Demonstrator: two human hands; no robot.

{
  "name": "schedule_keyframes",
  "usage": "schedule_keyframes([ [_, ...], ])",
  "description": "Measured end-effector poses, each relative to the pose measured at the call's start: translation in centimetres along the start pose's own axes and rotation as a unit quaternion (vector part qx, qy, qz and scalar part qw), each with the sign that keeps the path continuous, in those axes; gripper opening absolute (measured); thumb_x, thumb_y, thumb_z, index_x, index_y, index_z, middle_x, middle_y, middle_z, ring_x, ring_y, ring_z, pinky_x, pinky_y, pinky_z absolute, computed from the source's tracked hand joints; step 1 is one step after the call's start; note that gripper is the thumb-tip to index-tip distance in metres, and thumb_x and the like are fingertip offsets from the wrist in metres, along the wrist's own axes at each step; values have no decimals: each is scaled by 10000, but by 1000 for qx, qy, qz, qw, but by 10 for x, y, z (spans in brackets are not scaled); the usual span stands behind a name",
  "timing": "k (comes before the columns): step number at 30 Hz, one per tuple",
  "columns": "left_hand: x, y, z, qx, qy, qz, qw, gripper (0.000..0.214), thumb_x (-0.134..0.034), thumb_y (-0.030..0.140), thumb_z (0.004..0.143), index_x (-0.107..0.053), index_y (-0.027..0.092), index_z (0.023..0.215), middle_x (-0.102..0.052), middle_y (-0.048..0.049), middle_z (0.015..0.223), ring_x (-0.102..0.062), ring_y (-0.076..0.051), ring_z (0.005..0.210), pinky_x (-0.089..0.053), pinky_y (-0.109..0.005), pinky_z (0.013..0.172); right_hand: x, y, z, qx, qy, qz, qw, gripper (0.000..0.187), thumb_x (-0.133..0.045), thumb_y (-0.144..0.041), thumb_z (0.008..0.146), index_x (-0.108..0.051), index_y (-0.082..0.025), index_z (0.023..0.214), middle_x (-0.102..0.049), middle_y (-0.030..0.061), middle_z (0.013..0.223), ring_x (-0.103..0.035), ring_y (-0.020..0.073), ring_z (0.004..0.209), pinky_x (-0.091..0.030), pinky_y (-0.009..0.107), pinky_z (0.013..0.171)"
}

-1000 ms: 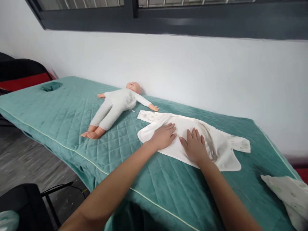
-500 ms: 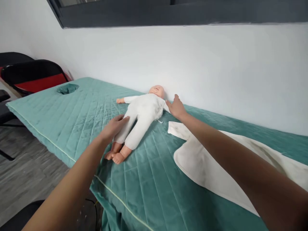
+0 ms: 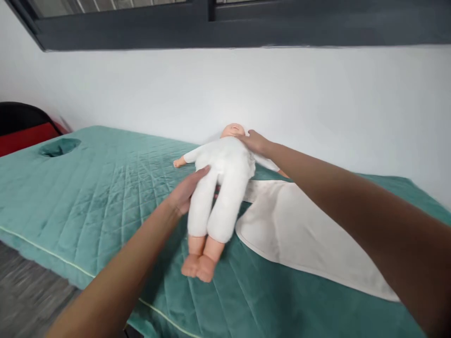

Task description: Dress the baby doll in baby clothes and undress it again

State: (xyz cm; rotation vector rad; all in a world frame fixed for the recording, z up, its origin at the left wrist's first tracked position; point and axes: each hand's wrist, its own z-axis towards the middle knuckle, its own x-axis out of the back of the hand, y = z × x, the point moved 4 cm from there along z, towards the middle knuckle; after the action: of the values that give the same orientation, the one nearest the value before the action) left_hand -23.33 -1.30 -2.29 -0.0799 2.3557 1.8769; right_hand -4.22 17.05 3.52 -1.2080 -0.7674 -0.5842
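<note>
A baby doll (image 3: 225, 162) with a white soft body and bare plastic feet lies on its back, head toward the wall, seemingly raised a little off the bed. My left hand (image 3: 190, 188) grips it by the hip and upper thigh, the thumb on top and the fingers hidden underneath. At the doll's shoulder and neck is my right hand (image 3: 255, 141), thumb up, with its other fingers partly hidden behind the doll. A white cloth garment (image 3: 299, 230) is spread flat to the right, one narrow end passing close behind the doll's legs.
The bed has a green quilted cover (image 3: 116, 197) with a round face hole (image 3: 60, 147) at its far left. A white wall (image 3: 141, 94) and dark window frame (image 3: 299, 28) stand behind. A black and red chair (image 3: 24, 129) is at the left.
My right hand has moved onto the doll's shoulder and my left hand up to its hip. The doll has shifted toward the garment, its legs straighter. The view has turned right.
</note>
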Motion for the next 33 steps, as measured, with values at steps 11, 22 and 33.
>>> schedule_keyframes([
  [11,-250,-58,-52,19,-228,-166,959,666,-761,429,772,-510,279,1370,-660,-145,1361,-706,-369,1117,-603,-512,922,168,172,-162,-198,51,-27,979,785,-504,-707,896,-531,-85,1374,-579,261,1417,-610,366,1227,-481,513,1021],
  [22,-230,-80,-33,-14,-142,51,988,445,-506,597,947,-678,199,1048,-756,-103,1091,-720,-261,975,-591,-390,860,173,186,-171,-185,11,-212,960,866,-371,-778,915,-460,-89,1433,-648,280,1259,-620,426,1153,-455,547,971],
  [33,-195,-67,13,-233,148,617,737,211,-507,241,947,-654,171,1080,-641,-157,1182,-555,-335,1167,-494,-468,924,31,60,-171,126,-70,-343,928,390,-548,-229,909,-563,-140,1288,-571,186,1392,-503,352,1286,-378,515,1081],
])
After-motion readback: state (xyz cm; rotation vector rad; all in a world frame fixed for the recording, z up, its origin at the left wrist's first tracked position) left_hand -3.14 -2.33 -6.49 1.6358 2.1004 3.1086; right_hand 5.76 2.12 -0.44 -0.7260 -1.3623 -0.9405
